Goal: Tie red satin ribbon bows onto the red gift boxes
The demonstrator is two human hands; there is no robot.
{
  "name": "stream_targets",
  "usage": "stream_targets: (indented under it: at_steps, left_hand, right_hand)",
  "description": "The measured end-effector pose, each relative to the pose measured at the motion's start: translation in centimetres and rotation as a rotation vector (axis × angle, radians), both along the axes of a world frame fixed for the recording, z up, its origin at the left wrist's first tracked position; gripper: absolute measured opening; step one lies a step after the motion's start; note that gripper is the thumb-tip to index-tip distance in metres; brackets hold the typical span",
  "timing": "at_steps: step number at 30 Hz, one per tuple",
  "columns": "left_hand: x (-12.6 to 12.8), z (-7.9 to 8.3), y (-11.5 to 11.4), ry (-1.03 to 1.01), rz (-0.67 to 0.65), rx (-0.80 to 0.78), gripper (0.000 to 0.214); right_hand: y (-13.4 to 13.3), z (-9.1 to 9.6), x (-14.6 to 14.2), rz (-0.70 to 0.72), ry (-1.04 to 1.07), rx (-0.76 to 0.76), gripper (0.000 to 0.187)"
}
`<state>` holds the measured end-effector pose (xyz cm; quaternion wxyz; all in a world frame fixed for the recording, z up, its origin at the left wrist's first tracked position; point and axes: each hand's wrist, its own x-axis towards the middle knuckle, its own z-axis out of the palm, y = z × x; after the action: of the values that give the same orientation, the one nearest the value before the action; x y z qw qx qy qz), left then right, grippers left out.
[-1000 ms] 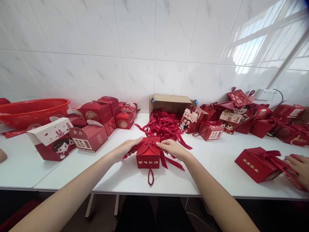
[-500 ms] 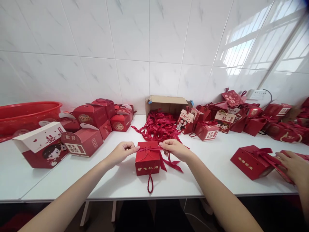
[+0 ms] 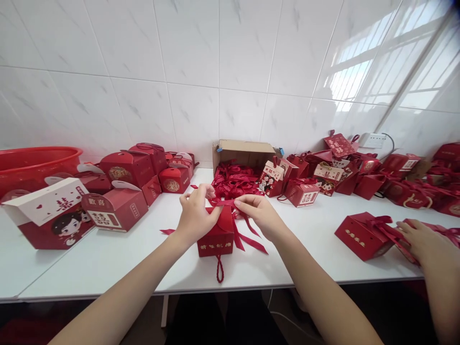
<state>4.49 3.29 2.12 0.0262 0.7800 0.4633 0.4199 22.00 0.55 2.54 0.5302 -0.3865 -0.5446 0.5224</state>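
Note:
A small red gift box [image 3: 215, 242] with gold characters stands before me, a twisted cord loop [image 3: 220, 269] hanging from its front. A dark red ribbon [image 3: 226, 203] crosses its top, and its tails trail to both sides. My left hand [image 3: 197, 213] is curled over the box's upper left, thumb against the ribbon; its other fingertips are partly hidden. On the right, my right hand [image 3: 259, 214] pinches the ribbon between thumb and index finger, just above the box edge.
Behind the box, a cardboard carton [image 3: 247, 147] spills red ribbons [image 3: 237, 179]. Gift boxes stand left [image 3: 117, 206] and right [image 3: 304, 192] on the white table [image 3: 143, 268]. A red basin [image 3: 36, 165] is far left. At right, another person's hand [image 3: 426, 244] touches a ribboned box.
My left hand has moved right and up over the box, its fingers now raised around the ribbon. My right hand keeps its pinch. The view has shifted slightly.

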Motion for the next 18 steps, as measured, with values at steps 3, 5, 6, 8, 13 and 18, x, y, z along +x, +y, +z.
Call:
stream_targets:
  at_steps: [3,5,6,8,13,18]
  left_hand:
    - [-0.4,0.3,0.2,-0.051,0.004,0.003,0.028]
    - [-0.4,0.4,0.2,-0.065,0.003,-0.006,0.029]
    - [-0.3,0.4,0.2,-0.065,0.002,-0.014,0.029]
    - [-0.2,0.4,0.3,-0.072,-0.004,-0.043,0.028]
    - [-1.5,0.2,1.2,-0.204,-0.149,-0.232,0.030]
    - [-3.9,-1.8,2.2,-0.269,-0.167,-0.358,0.035]
  right_hand:
    - [0.5,-1.2,0.2,-0.079,-0.154,0.056,0.022]
    - [1.1,-2.1,-0.3,-0.041,-0.232,0.119,0.030]
    - [1.5,-2.5,-0.7,-0.014,-0.252,0.152,0.032]
    - [2.1,-3.0,-1.7,0.025,-0.261,0.206,0.025]
    - [2.8,-3.9,-3.6,-0.051,-0.230,0.255,0.017]
    - [2.6,-4.3,-3.3,-0.065,-0.213,0.255,0.016]
